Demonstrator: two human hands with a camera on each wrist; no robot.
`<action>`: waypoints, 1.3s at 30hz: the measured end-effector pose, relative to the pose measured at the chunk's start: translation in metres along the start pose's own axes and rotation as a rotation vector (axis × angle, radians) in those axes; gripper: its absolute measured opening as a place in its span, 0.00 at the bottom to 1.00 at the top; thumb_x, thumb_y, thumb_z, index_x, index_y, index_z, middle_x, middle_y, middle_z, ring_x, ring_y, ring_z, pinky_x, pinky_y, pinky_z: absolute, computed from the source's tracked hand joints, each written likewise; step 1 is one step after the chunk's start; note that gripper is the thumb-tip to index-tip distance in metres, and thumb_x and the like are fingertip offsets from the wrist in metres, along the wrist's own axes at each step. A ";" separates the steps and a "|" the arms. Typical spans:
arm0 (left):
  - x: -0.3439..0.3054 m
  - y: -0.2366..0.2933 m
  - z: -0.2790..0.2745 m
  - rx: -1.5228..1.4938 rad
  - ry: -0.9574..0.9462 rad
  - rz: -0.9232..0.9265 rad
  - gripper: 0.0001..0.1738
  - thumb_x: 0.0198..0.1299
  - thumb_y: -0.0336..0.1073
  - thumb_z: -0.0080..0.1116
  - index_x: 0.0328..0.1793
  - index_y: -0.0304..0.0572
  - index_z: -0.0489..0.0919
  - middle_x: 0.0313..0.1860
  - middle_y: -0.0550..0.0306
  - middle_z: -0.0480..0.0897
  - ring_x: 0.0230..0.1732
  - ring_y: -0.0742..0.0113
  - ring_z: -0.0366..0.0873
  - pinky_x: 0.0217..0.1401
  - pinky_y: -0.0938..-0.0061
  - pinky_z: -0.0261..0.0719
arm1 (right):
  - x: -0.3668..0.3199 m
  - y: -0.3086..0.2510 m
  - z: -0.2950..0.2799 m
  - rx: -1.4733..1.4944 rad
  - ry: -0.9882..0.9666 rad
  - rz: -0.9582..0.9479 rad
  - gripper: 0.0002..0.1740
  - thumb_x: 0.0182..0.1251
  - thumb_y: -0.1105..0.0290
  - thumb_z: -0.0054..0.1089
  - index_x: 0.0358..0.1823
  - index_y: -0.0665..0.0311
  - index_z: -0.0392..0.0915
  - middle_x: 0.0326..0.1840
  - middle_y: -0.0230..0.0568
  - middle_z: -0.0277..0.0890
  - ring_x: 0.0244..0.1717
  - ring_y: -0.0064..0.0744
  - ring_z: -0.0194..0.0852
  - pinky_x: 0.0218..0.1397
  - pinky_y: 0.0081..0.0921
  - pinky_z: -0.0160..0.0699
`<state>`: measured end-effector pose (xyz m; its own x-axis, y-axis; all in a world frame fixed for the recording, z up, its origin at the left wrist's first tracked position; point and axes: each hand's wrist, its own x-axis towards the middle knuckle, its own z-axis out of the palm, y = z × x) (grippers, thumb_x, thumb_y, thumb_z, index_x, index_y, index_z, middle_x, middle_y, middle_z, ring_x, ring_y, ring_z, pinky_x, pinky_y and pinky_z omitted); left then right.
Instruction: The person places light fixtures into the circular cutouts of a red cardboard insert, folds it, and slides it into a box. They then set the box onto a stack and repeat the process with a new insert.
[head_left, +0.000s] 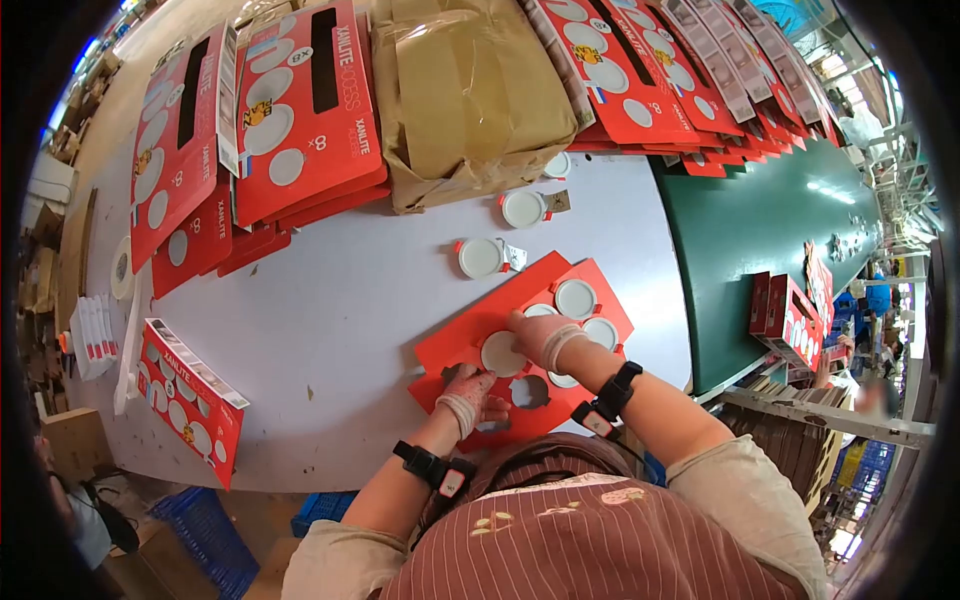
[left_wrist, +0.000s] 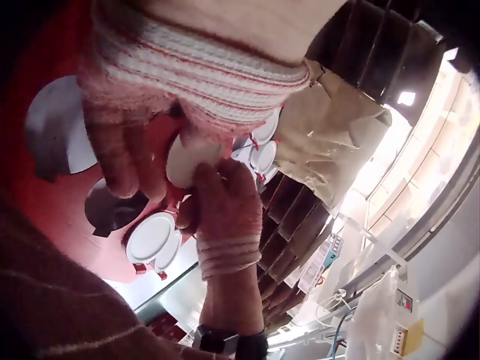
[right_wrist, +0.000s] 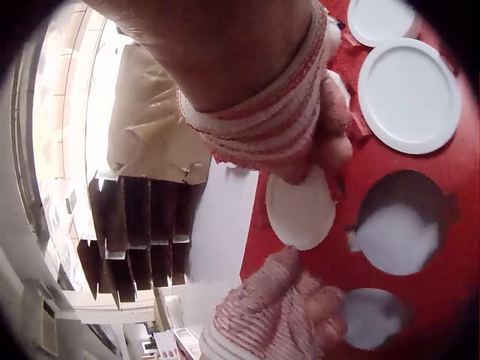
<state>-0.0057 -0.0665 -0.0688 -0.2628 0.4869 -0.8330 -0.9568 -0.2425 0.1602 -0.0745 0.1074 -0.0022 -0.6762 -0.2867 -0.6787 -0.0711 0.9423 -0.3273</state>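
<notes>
A red cardboard insert (head_left: 455,335) with round cutouts lies on the table in front of me. Several white round downlights, such as one downlight (right_wrist: 409,96), sit in it on the right. My right hand (head_left: 545,338) pinches the edge of another downlight (head_left: 500,354) at the insert's middle. The left hand (head_left: 468,392) rests on the near left of the insert, its thumb at that downlight's rim and its fingers stretched over the card. Beside those fingers are an open cutout (head_left: 529,392) and another cutout (right_wrist: 373,319) partly under the hand.
Two loose downlights (head_left: 481,258) lie beyond the insert. A brown wrapped parcel (head_left: 470,90) stands at the back between rows of red printed cartons (head_left: 310,120). One carton (head_left: 190,400) lies at the left. A green conveyor belt (head_left: 740,270) runs along the right.
</notes>
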 end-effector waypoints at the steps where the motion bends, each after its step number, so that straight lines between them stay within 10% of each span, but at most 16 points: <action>1: 0.000 0.000 0.002 0.000 0.004 -0.003 0.12 0.61 0.36 0.47 0.48 0.51 0.60 0.35 0.52 0.75 0.21 0.57 0.79 0.21 0.62 0.82 | 0.003 0.000 -0.002 -0.051 -0.012 0.016 0.17 0.60 0.62 0.51 0.43 0.68 0.66 0.33 0.54 0.76 0.38 0.52 0.76 0.38 0.40 0.73; 7: 0.003 0.002 0.017 0.181 0.233 0.106 0.13 0.60 0.38 0.48 0.48 0.49 0.60 0.24 0.49 0.74 0.15 0.60 0.76 0.14 0.68 0.78 | 0.002 -0.003 0.006 -0.087 0.038 0.079 0.18 0.58 0.61 0.54 0.44 0.65 0.65 0.31 0.54 0.76 0.37 0.52 0.76 0.36 0.39 0.73; 12: 0.006 -0.004 0.010 0.233 0.305 0.169 0.11 0.59 0.37 0.48 0.41 0.47 0.59 0.19 0.50 0.71 0.11 0.61 0.73 0.10 0.68 0.74 | 0.005 0.046 0.001 0.244 0.452 0.100 0.13 0.58 0.63 0.52 0.40 0.63 0.69 0.35 0.49 0.77 0.38 0.51 0.76 0.38 0.40 0.74; 18: 0.009 -0.013 0.013 0.214 0.411 0.292 0.11 0.58 0.34 0.49 0.42 0.49 0.59 0.20 0.52 0.72 0.10 0.58 0.73 0.08 0.65 0.74 | 0.086 0.122 -0.025 0.947 0.536 0.211 0.17 0.54 0.60 0.58 0.37 0.67 0.73 0.29 0.44 0.78 0.28 0.37 0.76 0.34 0.30 0.75; 22: -0.007 -0.017 0.027 0.156 0.482 0.351 0.26 0.59 0.33 0.48 0.62 0.52 0.53 0.24 0.49 0.73 0.16 0.59 0.75 0.16 0.67 0.77 | 0.098 0.084 -0.057 1.520 0.424 0.356 0.16 0.50 0.62 0.63 0.31 0.68 0.74 0.23 0.38 0.75 0.18 0.34 0.73 0.21 0.29 0.73; 33: -0.019 -0.070 -0.006 0.305 0.646 0.811 0.26 0.54 0.27 0.51 0.62 0.46 0.63 0.44 0.53 0.76 0.37 0.66 0.77 0.32 0.74 0.78 | 0.084 0.098 -0.053 1.344 0.467 0.312 0.15 0.43 0.68 0.63 0.34 0.65 0.76 0.21 0.35 0.72 0.17 0.25 0.68 0.19 0.25 0.70; 39: -0.064 -0.017 0.052 1.137 0.574 1.204 0.31 0.53 0.33 0.57 0.64 0.40 0.62 0.53 0.53 0.73 0.54 0.67 0.71 0.53 0.73 0.72 | -0.011 0.067 -0.037 0.784 0.188 -0.046 0.22 0.43 0.65 0.63 0.42 0.68 0.74 0.32 0.39 0.75 0.28 0.28 0.73 0.33 0.23 0.75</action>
<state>0.0210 -0.0500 0.0095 -0.9949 0.1005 -0.0070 0.0513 0.5649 0.8236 -0.0989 0.1800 0.0076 -0.8024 -0.2226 -0.5538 0.3857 0.5147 -0.7657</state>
